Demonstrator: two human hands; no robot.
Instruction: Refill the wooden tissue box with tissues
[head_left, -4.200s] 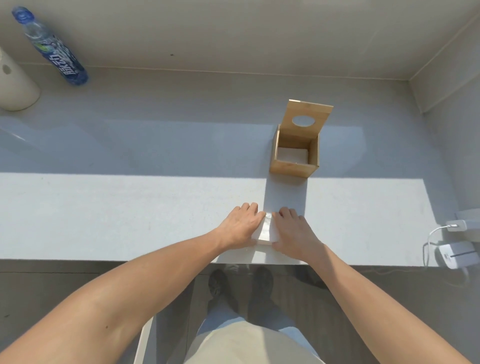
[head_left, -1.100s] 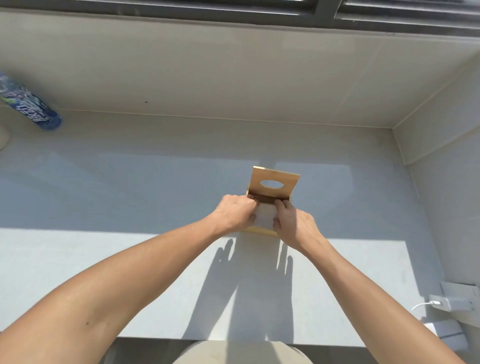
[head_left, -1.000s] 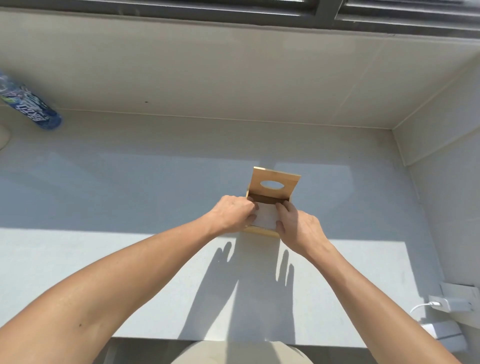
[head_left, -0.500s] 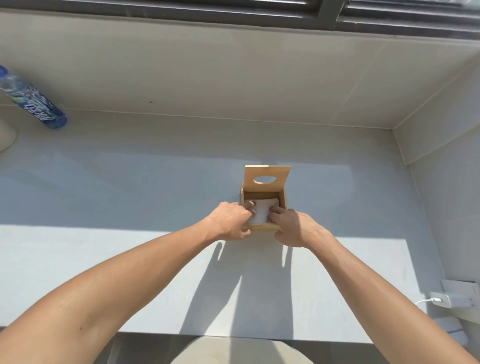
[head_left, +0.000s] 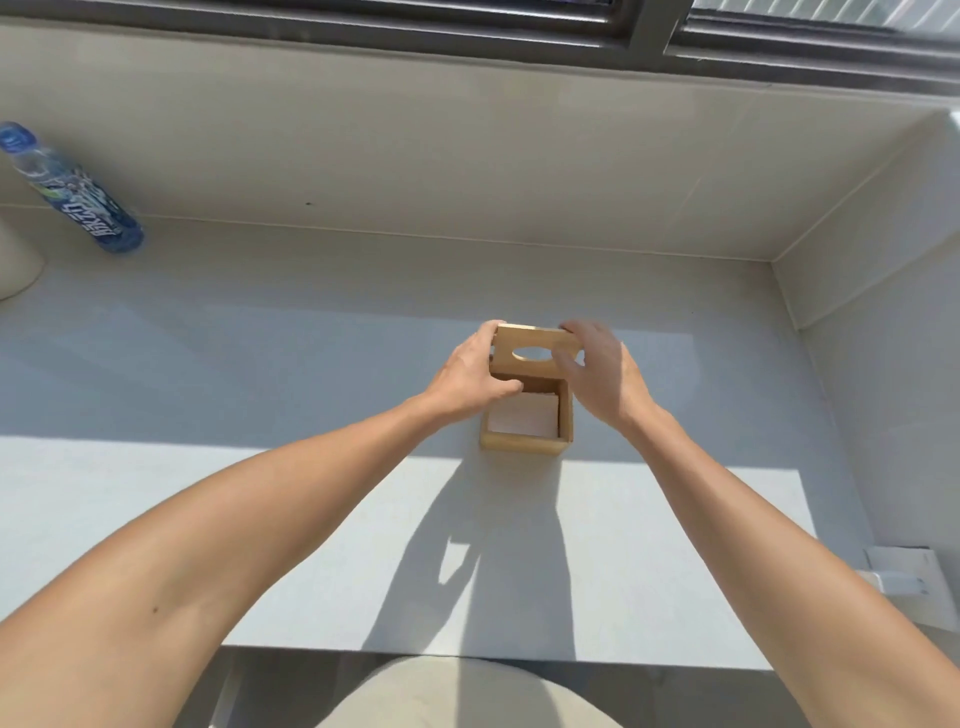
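Wooden tissue box (head_left: 525, 441) stands on a pale grey counter (head_left: 260, 493), at the line where a band of shade meets a sunlit strip nearer the person. Behind the counter rises a plain beige wall (head_left: 467, 145) under a dark window frame (head_left: 649, 31), and a side wall closes the right end. A blue-labelled water bottle (head_left: 72, 192) lies tilted at the far left corner, well apart from the box.

The box sits upright with its open top facing up, and a stack of white tissues (head_left: 522, 414) lies flat inside it. Its hinged lid (head_left: 535, 356), pierced by an oval slot, stands raised at the far edge, its long side running left to right.

The left hand (head_left: 470, 382) grips the lid's left end, thumb across the box's near-left rim. The right hand (head_left: 597, 376) pinches the lid's right end, fingers curled over its top edge. A white charger (head_left: 901, 582) rests by the right wall.
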